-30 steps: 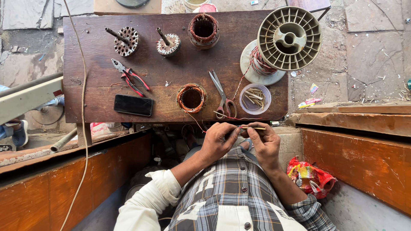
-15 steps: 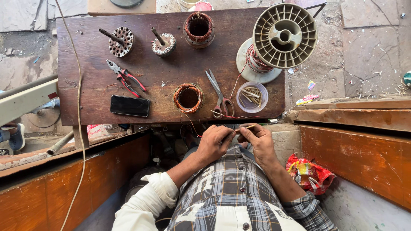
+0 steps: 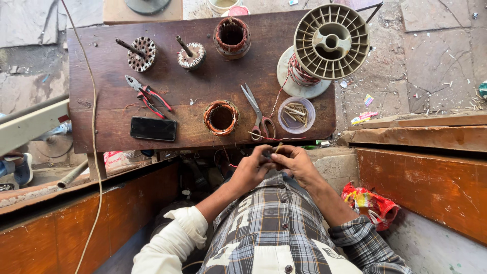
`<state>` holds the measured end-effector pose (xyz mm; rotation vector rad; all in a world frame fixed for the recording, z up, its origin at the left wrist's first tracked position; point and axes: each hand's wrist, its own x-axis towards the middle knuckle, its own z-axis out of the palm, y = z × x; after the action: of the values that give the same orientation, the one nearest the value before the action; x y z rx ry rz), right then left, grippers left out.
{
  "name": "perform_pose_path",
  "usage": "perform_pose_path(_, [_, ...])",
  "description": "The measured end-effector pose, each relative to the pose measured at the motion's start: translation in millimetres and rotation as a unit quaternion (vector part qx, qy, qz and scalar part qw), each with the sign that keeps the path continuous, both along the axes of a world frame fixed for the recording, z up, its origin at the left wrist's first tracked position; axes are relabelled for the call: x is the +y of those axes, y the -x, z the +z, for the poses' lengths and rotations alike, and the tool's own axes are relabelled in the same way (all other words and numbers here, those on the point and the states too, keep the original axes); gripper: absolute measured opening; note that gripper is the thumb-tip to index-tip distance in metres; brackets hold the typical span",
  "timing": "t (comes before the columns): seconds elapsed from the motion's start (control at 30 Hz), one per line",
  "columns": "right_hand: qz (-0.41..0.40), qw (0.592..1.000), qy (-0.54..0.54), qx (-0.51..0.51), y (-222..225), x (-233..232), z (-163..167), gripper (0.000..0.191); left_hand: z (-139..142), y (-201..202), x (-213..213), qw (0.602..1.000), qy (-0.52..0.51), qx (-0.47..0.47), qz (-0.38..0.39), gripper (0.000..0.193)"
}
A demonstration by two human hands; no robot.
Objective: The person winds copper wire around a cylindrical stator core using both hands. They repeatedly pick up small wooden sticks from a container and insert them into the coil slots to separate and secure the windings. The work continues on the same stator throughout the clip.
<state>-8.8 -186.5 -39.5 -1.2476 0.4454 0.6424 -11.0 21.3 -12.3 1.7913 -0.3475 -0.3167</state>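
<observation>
Both the left hand point(image 3: 252, 167) and the right hand point(image 3: 297, 163) pinch 1 small stick-like piece point(image 3: 278, 148) (too small to identify) just below the bench edge point(image 3: 203, 143), where a slip could drop it or snag the thin wire point(image 3: 271, 138) beside the scissors point(image 3: 257, 112).

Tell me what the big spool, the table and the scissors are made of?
The spool looks like moulded plastic: matte cream, with thin ribs around the hub. The table looks like wood: dark brown, worn and scratched, grain showing. The scissors seem to have steel blades, grey and slightly shiny, with reddish handles, probably plastic-coated.
</observation>
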Motion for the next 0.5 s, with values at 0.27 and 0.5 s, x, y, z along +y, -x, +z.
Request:
perform_pose_path(0.27, [-0.056, 0.997, -0.046, -0.003, -4.1, -3.0, -1.5, 0.018, 3.6, -2.3, 16.2, 0.998, -0.062, -0.003, 0.027, 0.01])
perform_pose_path(0.5, [-0.034, 0.999, -0.01, -0.022, -3.9, -4.2, -9.3, 0.015, 7.1, -0.9, 12.6, 0.994, -0.078, -0.066, 0.036, 0.01])
